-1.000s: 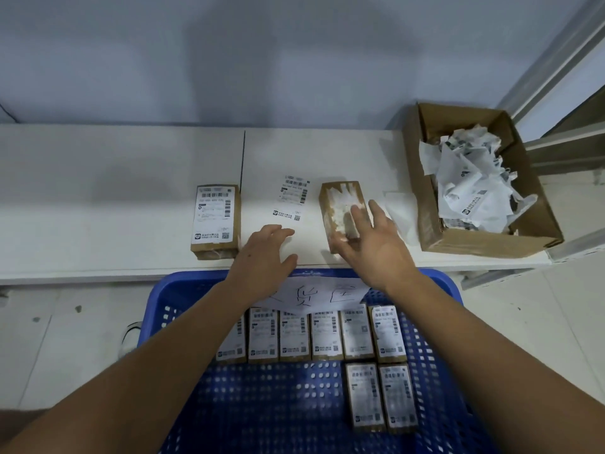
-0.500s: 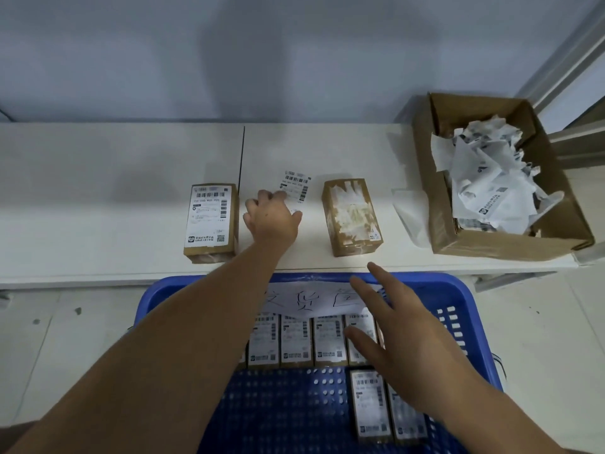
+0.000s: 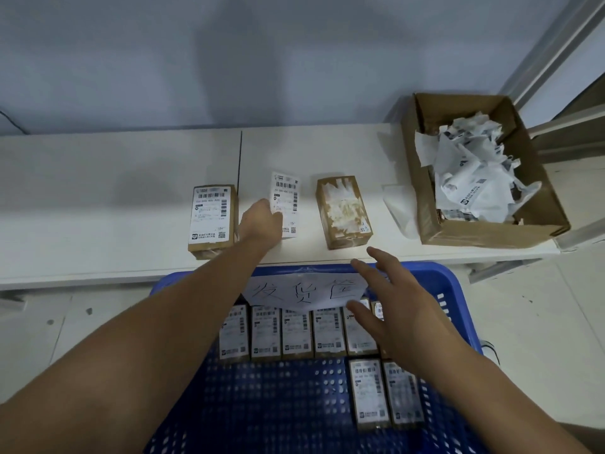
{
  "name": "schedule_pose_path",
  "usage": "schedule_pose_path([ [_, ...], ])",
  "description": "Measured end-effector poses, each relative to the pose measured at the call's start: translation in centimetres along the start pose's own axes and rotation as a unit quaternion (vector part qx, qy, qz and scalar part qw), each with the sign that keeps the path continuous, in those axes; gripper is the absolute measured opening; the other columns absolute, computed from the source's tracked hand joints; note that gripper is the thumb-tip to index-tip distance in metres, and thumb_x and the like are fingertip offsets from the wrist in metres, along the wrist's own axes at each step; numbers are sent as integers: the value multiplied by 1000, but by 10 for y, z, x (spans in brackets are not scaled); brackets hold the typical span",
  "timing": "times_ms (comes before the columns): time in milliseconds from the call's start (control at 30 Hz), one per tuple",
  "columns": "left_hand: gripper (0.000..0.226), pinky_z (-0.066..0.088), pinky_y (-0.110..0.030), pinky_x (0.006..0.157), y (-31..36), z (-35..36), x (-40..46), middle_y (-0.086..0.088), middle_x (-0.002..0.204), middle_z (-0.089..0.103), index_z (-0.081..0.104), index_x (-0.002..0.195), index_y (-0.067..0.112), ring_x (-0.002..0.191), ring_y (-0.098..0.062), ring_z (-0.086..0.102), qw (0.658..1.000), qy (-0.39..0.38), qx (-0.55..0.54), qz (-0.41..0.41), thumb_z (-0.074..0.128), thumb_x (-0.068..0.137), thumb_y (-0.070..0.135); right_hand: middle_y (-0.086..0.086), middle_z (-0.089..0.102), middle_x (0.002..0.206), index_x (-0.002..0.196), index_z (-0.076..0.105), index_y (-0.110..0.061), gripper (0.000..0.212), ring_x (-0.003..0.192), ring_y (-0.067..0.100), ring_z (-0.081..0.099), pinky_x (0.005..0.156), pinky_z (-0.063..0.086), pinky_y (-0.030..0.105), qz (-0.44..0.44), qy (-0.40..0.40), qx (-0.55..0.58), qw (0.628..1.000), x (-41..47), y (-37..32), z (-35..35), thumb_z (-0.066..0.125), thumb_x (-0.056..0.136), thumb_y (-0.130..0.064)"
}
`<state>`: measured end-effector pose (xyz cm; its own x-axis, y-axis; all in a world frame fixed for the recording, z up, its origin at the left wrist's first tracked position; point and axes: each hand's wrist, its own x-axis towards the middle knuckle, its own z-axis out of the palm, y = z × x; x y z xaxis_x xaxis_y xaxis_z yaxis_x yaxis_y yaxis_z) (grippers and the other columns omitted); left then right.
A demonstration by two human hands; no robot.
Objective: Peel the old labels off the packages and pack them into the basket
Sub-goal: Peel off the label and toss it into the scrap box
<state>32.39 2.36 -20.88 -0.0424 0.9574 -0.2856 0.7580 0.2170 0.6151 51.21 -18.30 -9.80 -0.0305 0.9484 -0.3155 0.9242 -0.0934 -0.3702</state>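
Two brown packages lie on the white table. The left package [image 3: 212, 221] carries a full white label. The right package [image 3: 343, 213] shows only torn label remains on top. Between them is a loose white label [image 3: 286, 194], and my left hand [image 3: 260, 221] pinches its left edge, lifting it off the table. My right hand [image 3: 389, 299] hovers with spread fingers over the far rim of the blue basket [image 3: 451, 290], holding nothing. Several labelled packages [image 3: 296, 332] stand in rows inside the basket.
A cardboard box [image 3: 491, 231] full of crumpled peeled labels sits at the table's right end. A piece of white backing paper [image 3: 397, 204] lies beside it. A handwritten paper sign [image 3: 304, 290] hangs on the basket's far rim.
My right hand let go of the peeled package and drew back over the basket. My left hand reached forward to the loose label and took hold of it.
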Motion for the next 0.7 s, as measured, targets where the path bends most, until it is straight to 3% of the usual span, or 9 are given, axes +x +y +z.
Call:
schedule_pose_path([
  [67, 14, 51, -30, 65, 8, -22, -34, -4, 82, 63, 61, 94, 5, 77, -22, 62, 997, -1, -81, 3, 58, 100, 17, -10, 12, 166, 159, 24, -31, 66, 146, 14, 35, 111, 43, 32, -26, 24, 33, 999, -4, -6, -5, 49, 101, -50],
  [133, 20, 41, -26, 57, 16, -50, -78, -5, 77, 60, 57, 87, 4, 66, -18, 54, 989, -24, -148, -4, 59, 100, 19, -16, 11, 164, 159, 23, -33, 65, 141, 6, 38, 104, 43, 21, -44, 44, 15, 998, -7, -17, -12, 47, 102, -52],
  [233, 27, 56, -40, 70, 21, -83, -138, -16, 92, 69, 59, 97, 1, 79, -36, 66, 976, -55, -211, -1, 61, 100, 28, -20, 15, 162, 159, 25, -36, 64, 132, -3, 40, 97, 36, 13, -67, 64, 51, 994, -14, -35, -22, 48, 101, -53],
  [333, 14, 63, -41, 84, 23, -103, -193, 5, 102, 76, 69, 110, 18, 93, -15, 75, 957, -91, -274, 20, 61, 102, 27, -24, 22, 160, 156, 29, -45, 63, 132, -11, 31, 107, 36, 19, -70, 62, 161, 983, -29, -44, -22, 50, 97, -56],
  [400, 14, 62, -39, 86, 24, -108, -220, 9, 105, 77, 70, 113, 26, 95, -10, 75, 941, -131, -311, 19, 61, 102, 25, -25, 38, 150, 148, 37, -52, 56, 133, -5, 43, 108, 45, 27, -69, 71, 245, 965, -39, -46, -16, 52, 94, -57],
  [500, 19, 59, -43, 92, 23, -104, -234, 9, 110, 77, 70, 118, 29, 102, -13, 74, 923, -191, -335, 5, 60, 102, 25, -8, 64, 109, 131, 56, -53, 43, 93, 9, 65, 87, 58, 34, -31, 88, 380, 920, -48, -45, -2, 67, 95, -32],
  [600, 20, 60, -38, 90, 22, -96, -230, 8, 109, 77, 70, 119, 28, 101, -13, 74, 920, -215, -329, 1, 59, 102, 24, 17, 63, 82, 120, 65, -48, 45, 71, 32, 59, 75, 57, 52, 4, 111, 435, 893, -42, -43, 6, 74, 92, -14],
  [700, 19, 60, -27, 80, 16, -93, -225, 6, 100, 77, 70, 114, 27, 89, -13, 73, 924, -211, -319, 11, 61, 101, 17, 13, 63, 79, 120, 69, -39, 43, 63, 22, 51, 71, 56, 41, 16, 146, 430, 891, -30, -33, 1, 74, 91, -8],
])
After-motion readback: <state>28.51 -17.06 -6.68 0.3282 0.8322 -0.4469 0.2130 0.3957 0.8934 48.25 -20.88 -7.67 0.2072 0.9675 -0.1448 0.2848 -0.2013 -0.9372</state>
